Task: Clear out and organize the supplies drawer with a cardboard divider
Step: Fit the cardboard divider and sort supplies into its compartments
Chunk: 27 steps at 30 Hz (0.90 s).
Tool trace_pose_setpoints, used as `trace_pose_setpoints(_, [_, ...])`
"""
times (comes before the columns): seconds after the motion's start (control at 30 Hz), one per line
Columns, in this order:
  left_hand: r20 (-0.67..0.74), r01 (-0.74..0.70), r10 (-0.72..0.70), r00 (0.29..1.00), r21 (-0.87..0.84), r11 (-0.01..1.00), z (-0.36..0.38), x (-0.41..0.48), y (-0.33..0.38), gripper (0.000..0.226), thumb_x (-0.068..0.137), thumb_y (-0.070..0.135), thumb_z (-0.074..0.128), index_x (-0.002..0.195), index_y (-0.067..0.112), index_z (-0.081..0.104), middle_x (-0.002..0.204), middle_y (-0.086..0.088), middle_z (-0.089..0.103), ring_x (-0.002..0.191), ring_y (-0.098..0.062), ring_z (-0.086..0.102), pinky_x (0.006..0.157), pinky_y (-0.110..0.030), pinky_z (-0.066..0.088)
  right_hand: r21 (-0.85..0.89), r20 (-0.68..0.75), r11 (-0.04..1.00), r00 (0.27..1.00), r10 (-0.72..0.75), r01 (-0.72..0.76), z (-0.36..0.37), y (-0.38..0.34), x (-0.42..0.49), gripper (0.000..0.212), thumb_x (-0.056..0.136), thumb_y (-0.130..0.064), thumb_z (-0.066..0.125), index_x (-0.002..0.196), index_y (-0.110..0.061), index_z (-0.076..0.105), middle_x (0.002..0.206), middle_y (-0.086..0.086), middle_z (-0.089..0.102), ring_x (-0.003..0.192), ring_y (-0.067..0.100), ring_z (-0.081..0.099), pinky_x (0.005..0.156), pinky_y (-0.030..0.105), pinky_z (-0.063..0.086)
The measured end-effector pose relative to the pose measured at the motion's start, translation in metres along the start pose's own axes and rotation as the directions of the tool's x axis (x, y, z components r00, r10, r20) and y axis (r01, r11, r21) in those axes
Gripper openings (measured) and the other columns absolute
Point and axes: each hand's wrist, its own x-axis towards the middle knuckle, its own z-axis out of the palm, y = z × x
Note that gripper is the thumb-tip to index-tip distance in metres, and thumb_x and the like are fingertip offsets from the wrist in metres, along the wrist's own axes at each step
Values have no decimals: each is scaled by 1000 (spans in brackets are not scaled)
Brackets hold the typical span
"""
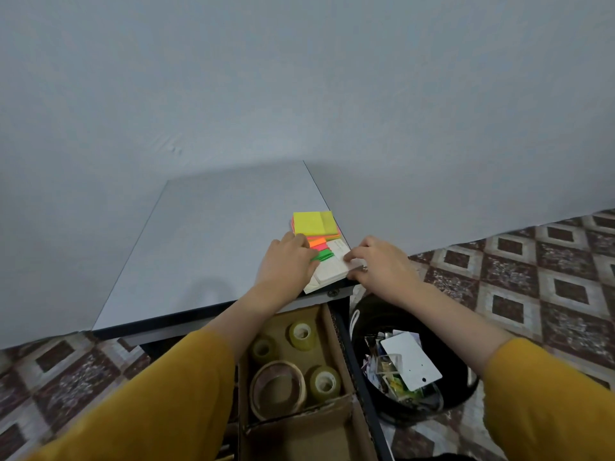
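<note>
The drawer (pixel 353 356) stands pulled open under the bench's front edge, low in the middle of the view, lined with brown card. A cardboard divider (pixel 299 419) crosses it, and behind that wall sit four tape rolls: three small clear rolls (pixel 302 335) and one wide tan roll (pixel 278 389) lying flat, packed close together.

Up on the bench (pixel 199 234), at its front right corner, both arms reach forward in mustard sleeves (pixel 159 394). The left hand (pixel 286 264) lies palm down, fingers stretched flat and only slightly bent, their tips pressing on the green tabs (pixel 322 255) of a stack of neon sticky notes. The right hand (pixel 382 261) comes in from the right, wrist bent inward, fingers curled, and it pinches the right edge of a white pad (pixel 327 276), fingertips on top and the thumb at the edge. The pad juts a little past the bench's front edge. A yellow sticky pad (pixel 312 222) sits just behind, on top of orange and pink sheets (pixel 316 242).

To the right of the drawer, on the patterned tile floor (pixel 532 277), a black bin (pixel 362 314) holds paper scraps and a white card (pixel 409 361).
</note>
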Motion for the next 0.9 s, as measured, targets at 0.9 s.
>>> trace_pose_setpoints(0.9, [36, 101, -94, 995, -324, 941, -10, 0, 9, 20, 89, 25, 59, 100, 17, 73, 104, -6, 65, 99, -24, 55, 80, -31, 42, -1, 14, 1000, 1000, 14, -14, 3, 0, 0, 37, 91, -34, 56, 126, -23, 58, 119, 5, 53, 108, 23, 53, 77, 26, 36])
